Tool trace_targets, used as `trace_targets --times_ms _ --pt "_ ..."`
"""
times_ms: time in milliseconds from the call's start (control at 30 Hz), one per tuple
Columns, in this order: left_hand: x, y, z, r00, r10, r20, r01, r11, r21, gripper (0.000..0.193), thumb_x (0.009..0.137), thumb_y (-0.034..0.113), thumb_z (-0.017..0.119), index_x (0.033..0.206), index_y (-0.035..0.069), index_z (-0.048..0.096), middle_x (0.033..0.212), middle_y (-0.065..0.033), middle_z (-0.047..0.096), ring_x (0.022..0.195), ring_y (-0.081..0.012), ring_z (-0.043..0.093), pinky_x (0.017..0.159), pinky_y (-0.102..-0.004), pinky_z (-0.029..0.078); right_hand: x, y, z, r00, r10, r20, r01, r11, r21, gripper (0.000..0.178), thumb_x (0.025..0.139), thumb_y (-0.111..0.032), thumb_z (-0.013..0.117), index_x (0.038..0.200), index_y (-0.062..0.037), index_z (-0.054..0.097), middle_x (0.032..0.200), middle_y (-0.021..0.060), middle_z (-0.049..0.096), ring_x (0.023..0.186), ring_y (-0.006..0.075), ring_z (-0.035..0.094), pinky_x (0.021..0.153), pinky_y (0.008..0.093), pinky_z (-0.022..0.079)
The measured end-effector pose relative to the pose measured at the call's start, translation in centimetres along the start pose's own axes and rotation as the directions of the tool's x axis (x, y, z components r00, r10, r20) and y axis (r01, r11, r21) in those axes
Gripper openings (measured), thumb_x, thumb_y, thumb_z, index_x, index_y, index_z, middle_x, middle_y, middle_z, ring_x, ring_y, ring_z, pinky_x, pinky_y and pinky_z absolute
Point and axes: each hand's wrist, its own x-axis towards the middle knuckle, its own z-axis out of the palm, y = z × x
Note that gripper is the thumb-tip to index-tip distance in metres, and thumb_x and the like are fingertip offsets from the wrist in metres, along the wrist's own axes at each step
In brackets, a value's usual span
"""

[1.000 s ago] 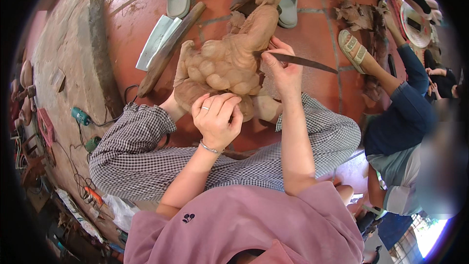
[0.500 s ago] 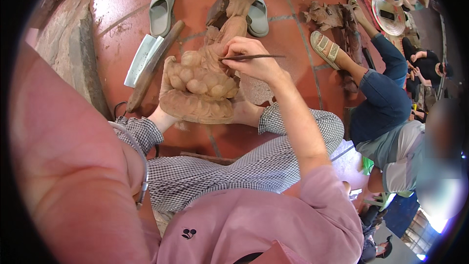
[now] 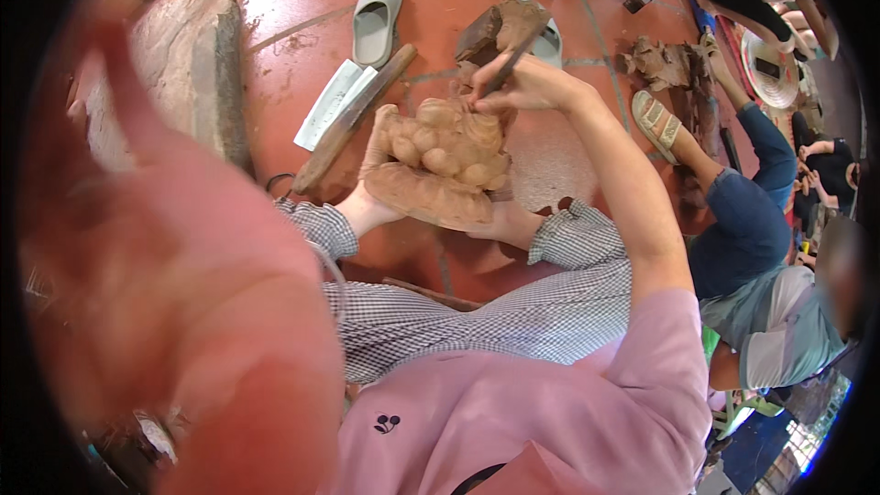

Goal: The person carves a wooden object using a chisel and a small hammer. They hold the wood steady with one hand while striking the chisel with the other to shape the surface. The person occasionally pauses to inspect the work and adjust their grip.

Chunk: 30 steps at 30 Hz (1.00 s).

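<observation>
A carved brown wooden figure (image 3: pixel 440 160), with rounded lumps above a scalloped base, stands on the floor between my bare feet. My right hand (image 3: pixel 532 84) is closed round a thin dark stick-like tool (image 3: pixel 510 66), its fingers at the figure's middle, just above the lumps. What kind of tool it is, I cannot make out. Part of the figure's upper end is hidden behind this hand. Very near the camera, my left hand (image 3: pixel 211 284) fills the left side, blurred and away from the figure. Its fingers are too smeared to read.
Left of the figure lie a wooden bar (image 3: pixel 344 133), a folded white sheet (image 3: pixel 332 103) and a grey slipper (image 3: pixel 377 26). A thick wooden slab (image 3: pixel 220 82) lies farther left. At right sits another person, a sandalled foot (image 3: pixel 656 121) near a rough wood chunk (image 3: pixel 658 64).
The whole scene has shifted right in the picture. My right hand has moved up along the figure, and its tool now tilts more steeply. The left hand has moved and become more blurred.
</observation>
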Motion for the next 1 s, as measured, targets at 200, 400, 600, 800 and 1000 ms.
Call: trace_targets --times_ms 200,400,600,800,1000 --pt "-14.2 0.6 3.1 0.565 -0.825 -0.015 0.802 0.545 0.245 0.034 0.095 0.002 0.06 0.129 -0.001 0.061 0.14 -0.0146 0.058 0.132 -0.0254 0.054 0.112 -0.0397 0.042 -0.6 0.0 -1.2 0.997 0.009 0.081 0.006 0.983 -0.184 0.023 0.077 -0.028 0.084 0.094 -0.014 0.078 0.09 0.0064 0.073 0.089 0.0266 0.069 0.075 0.0397 0.053" --pt "-21.8 -0.5 6.2 0.626 -0.779 0.041 0.598 0.513 0.616 0.04 0.086 0.007 0.065 0.126 0.002 0.063 0.141 -0.0177 0.057 0.132 -0.0381 0.052 0.113 -0.0454 0.038 -1.5 1.1 -0.8 0.991 -0.127 0.034 0.13 0.982 -0.138 0.025 0.076 -0.025 0.086 0.094 -0.0093 0.077 0.091 0.0085 0.074 0.089 0.0293 0.069 0.08 0.0402 0.053" --pt "-22.0 -0.9 6.2 0.617 -0.783 0.075 0.598 0.529 0.602 0.044 0.081 0.007 0.065 0.125 0.004 0.065 0.139 -0.0179 0.059 0.131 -0.0384 0.052 0.112 -0.0472 0.038 0.6 1.2 -1.0 0.996 0.002 0.094 0.034 0.925 -0.378 0.03 0.077 -0.039 0.083 0.094 -0.0147 0.078 0.088 0.0116 0.073 0.087 0.0333 0.069 0.075 0.0451 0.053" --pt "-22.1 -0.9 6.3 0.636 -0.768 0.081 0.582 0.545 0.604 0.045 0.08 0.006 0.065 0.125 0.004 0.065 0.138 -0.018 0.06 0.131 -0.0388 0.053 0.112 -0.047 0.039 -0.8 0.4 -1.1 0.994 -0.081 0.073 0.096 0.968 -0.231 0.029 0.079 -0.038 0.081 0.093 -0.0138 0.077 0.091 0.0088 0.074 0.092 0.0307 0.069 0.075 0.0419 0.052" --pt "-21.8 -0.9 6.2 0.625 -0.776 0.083 0.589 0.539 0.602 0.045 0.079 0.005 0.065 0.124 0.004 0.066 0.137 -0.0185 0.06 0.131 -0.0389 0.053 0.112 -0.047 0.039 0.0 0.4 -1.7 0.994 0.036 0.102 -0.022 0.991 -0.129 0.025 0.08 -0.033 0.082 0.093 -0.0132 0.076 0.09 0.0078 0.074 0.092 0.0298 0.069 0.076 0.0409 0.052"
